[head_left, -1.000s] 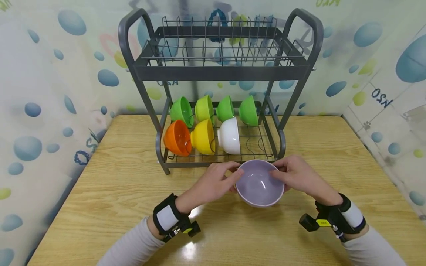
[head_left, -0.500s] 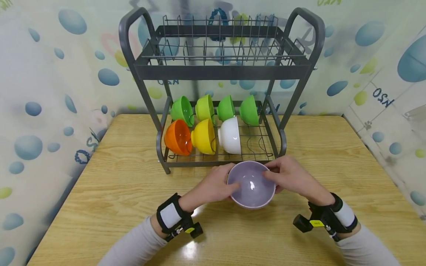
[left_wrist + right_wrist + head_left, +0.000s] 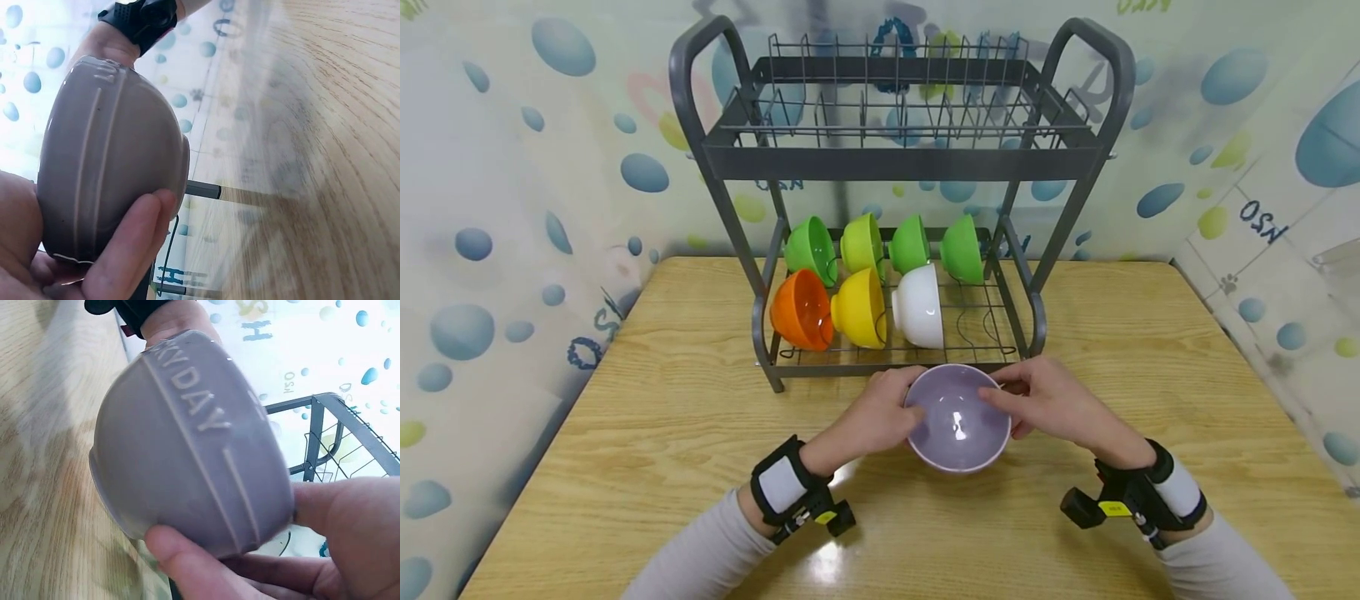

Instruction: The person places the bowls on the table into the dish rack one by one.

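A glossy purple bowl (image 3: 961, 433) is held between both hands, just in front of the dish rack. My left hand (image 3: 882, 417) grips its left rim, thumb inside and fingers against the outer wall. On the opposite side my right hand (image 3: 1048, 404) pinches the rim with the thumb over the inside. In the left wrist view the bowl (image 3: 119, 156) is raised above the tabletop, fingers spread on its underside. The right wrist view shows raised letters on the outside of the bowl (image 3: 181, 444), with fingers under it and the thumb at the rim.
A dark grey two-tier dish rack (image 3: 902, 164) stands behind the bowl. Its lower tier holds several green bowls (image 3: 961, 250) at the back, with an orange bowl (image 3: 800, 310), a yellow bowl (image 3: 857, 308) and a white bowl (image 3: 917, 307) in front. Everything stands on a wooden table (image 3: 647, 417).
Both hands have carried the purple bowl leftward and slightly toward the person. The left thumb has moved farther over the rim into the bowl. The bowls in the rack have not moved.
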{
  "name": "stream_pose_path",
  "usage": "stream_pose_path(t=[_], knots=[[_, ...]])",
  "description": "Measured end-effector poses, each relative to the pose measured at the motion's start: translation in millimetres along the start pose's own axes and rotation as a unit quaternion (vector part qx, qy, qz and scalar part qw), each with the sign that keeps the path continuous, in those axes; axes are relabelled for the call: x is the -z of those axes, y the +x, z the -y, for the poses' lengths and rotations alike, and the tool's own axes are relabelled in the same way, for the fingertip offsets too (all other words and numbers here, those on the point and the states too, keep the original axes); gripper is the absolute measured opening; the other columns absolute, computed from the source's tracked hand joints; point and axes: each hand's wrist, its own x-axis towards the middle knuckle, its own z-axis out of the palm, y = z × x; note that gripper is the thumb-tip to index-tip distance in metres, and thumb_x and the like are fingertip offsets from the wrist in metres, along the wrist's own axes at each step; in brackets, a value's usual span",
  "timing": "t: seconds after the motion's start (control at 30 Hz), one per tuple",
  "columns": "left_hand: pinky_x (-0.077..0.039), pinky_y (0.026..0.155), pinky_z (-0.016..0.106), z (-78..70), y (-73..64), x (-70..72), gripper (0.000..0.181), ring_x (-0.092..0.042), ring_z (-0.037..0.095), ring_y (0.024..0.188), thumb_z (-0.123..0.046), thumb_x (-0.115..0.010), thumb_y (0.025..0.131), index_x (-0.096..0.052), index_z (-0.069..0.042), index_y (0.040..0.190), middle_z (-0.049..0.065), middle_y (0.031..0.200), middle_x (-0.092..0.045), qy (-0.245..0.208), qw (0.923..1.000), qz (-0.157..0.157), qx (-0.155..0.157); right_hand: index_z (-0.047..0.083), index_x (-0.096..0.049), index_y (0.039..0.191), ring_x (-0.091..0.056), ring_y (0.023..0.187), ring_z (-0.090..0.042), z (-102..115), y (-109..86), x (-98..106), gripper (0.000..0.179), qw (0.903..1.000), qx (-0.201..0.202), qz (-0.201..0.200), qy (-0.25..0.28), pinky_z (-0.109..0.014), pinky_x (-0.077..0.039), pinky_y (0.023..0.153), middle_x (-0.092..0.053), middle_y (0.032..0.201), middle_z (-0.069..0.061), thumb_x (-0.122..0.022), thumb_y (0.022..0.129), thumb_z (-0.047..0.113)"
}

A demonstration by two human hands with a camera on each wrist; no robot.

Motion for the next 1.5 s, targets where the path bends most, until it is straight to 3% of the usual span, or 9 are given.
stream_pose_path(t=[0.23,0.37,0.5,0.63,0.77,1.0,1.23,1.37,1.5], knots=[[-0.057,0.074,0.030,-3.0,1.8,1.3,0.047,-0.063,0.022,0.102,0.004,-0.056,0.079,-0.062,-0.007,0.124,0.011,0.116,-0.068,-0.004,0.9998,-0.016,-0.010,-0.001,-0.062,0.121,-0.069,0.071,-0.022,-0.1,-5.6,9.7,0.047,0.9995,-0.014,-0.017,0.023,-0.035,-0.058,0.061,-0.070,0.098,-0.016,-0.060,0.092,0.036],[-0.057,0.070,0.029,-6.4,1.8,3.5,0.048,-0.063,0.023,0.102,0.006,-0.055,0.078,-0.062,-0.008,0.124,0.012,0.116,-0.068,-0.010,0.9997,-0.018,-0.012,0.002,-0.062,0.119,-0.070,0.077,-0.020,-2.3,-10.2,22.0,0.047,0.9938,-0.017,-0.102,0.039,-0.033,-0.058,0.069,-0.071,0.101,-0.014,-0.057,0.093,0.040],[-0.057,0.071,0.029,-9.8,2.9,6.8,0.049,-0.063,0.021,0.101,0.007,-0.054,0.077,-0.063,-0.009,0.123,0.010,0.115,-0.069,-0.001,0.9994,-0.026,-0.023,0.000,-0.062,0.117,-0.070,0.077,-0.016,-10.7,-11.3,37.4,0.045,0.9749,0.005,-0.216,0.053,-0.028,-0.058,0.070,-0.071,0.092,0.001,-0.058,0.093,0.038],[-0.055,0.078,0.030,-15.6,6.8,11.7,0.050,-0.063,0.017,0.099,0.006,-0.054,0.076,-0.065,-0.011,0.121,0.006,0.113,-0.070,0.030,0.9977,-0.036,-0.050,-0.002,-0.062,0.118,-0.069,0.078,-0.009,-23.9,-6.9,47.6,0.043,0.9588,0.024,-0.280,0.040,-0.023,-0.057,0.067,-0.068,0.090,0.014,-0.060,0.093,0.034],[-0.054,0.080,0.029,-26.5,12.5,19.2,0.047,-0.063,0.015,0.098,0.004,-0.051,0.077,-0.067,-0.013,0.118,0.004,0.110,-0.071,0.056,0.9940,-0.049,-0.080,0.000,-0.059,0.126,-0.066,0.085,-0.004,-36.5,-1.0,51.0,0.047,0.9597,0.022,-0.279,0.026,-0.021,-0.056,0.070,-0.066,0.103,0.005,-0.060,0.092,0.034],[-0.053,0.084,0.031,-57.2,28.2,41.3,0.045,-0.062,0.011,0.100,0.001,-0.047,0.082,-0.066,-0.014,0.120,0.001,0.113,-0.070,0.104,0.9826,-0.074,-0.135,0.002,-0.049,0.137,-0.064,0.097,-0.001,-48.3,10.5,50.7,0.058,0.9748,0.011,-0.215,0.058,-0.027,-0.057,0.079,-0.060,0.127,-0.022,-0.060,0.092,0.037],[-0.053,0.086,0.034,-88.8,50.3,62.4,0.046,-0.060,0.016,0.104,0.001,-0.046,0.084,-0.064,-0.013,0.125,0.005,0.117,-0.067,0.187,0.9615,-0.110,-0.168,-0.001,-0.053,0.133,-0.070,0.093,-0.011,-53.3,14.4,50.1,0.051,0.9748,0.039,-0.182,0.123,-0.032,-0.057,0.080,-0.071,0.104,0.009,-0.060,0.093,0.030],[-0.054,0.084,0.035,-99.2,60.2,68.1,0.050,-0.058,0.019,0.104,-0.001,-0.045,0.086,-0.057,-0.014,0.133,0.007,0.120,-0.063,0.280,0.9364,-0.135,-0.163,-0.002,-0.053,0.132,-0.069,0.093,-0.009,-52.3,14.7,49.6,0.050,0.9752,0.025,-0.184,0.120,-0.028,-0.057,0.079,-0.072,0.102,0.010,-0.059,0.093,0.029],[-0.054,0.067,0.030,-102.7,69.4,68.1,0.053,-0.058,0.020,0.080,-0.001,-0.046,0.086,-0.050,-0.013,0.138,0.010,0.115,-0.057,0.359,0.9034,-0.159,-0.172,-0.003,-0.052,0.132,-0.069,0.093,-0.008,-51.5,14.9,49.2,0.050,0.9754,0.015,-0.185,0.119,-0.027,-0.056,0.079,-0.073,0.104,0.004,-0.058,0.094,0.028]])
